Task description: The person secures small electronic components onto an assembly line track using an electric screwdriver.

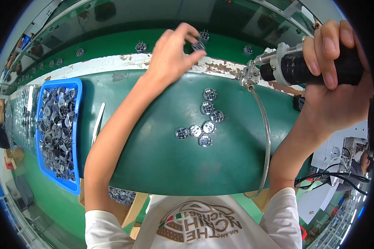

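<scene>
My left hand [173,56] reaches over the far edge of the green work surface, thumb and fingers closed around a small round electronic part [198,46]. Its edges are slightly blurred. On the mat below lie several similar round parts [208,126], grey and silver with pins, in a loose branching row. At the right, my right hand [328,62] is wrapped round a black cylinder [293,68] clamped to a metal fixture [250,74]. A clear hose [265,137] curves from the fixture down to the near edge.
A blue tray [79,124] heaped with round parts stands at the left, beside tweezers [98,123]. Beyond a chipped white rail [112,63] runs a green belt [112,47] carrying spaced parts [141,47]. Black cables [338,175] hang at the right. Another person sits at far right.
</scene>
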A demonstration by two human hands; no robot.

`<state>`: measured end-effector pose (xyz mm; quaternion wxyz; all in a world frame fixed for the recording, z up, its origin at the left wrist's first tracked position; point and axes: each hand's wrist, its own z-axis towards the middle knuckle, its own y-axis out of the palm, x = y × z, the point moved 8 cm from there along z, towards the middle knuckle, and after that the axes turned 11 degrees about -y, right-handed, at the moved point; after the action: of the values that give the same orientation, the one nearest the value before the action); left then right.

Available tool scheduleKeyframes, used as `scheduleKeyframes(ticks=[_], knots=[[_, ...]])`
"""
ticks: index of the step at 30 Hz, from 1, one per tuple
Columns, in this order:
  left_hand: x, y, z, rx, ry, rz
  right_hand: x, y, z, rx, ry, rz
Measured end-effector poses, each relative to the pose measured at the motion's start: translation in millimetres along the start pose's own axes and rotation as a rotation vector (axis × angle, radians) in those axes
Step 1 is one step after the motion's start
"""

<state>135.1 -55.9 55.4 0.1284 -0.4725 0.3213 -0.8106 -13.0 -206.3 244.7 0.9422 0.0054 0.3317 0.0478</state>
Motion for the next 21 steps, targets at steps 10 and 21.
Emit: scheduleKeyframes(ticks=[10, 21], knots=[[29, 26, -52, -0.408, 0.089, -0.266, 28, 19, -4, 0.021, 0.081, 0.073], [31, 29, -51, -0.402, 0.095, -0.241, 44, 22, -6, 0.181, 0.046, -0.232]])
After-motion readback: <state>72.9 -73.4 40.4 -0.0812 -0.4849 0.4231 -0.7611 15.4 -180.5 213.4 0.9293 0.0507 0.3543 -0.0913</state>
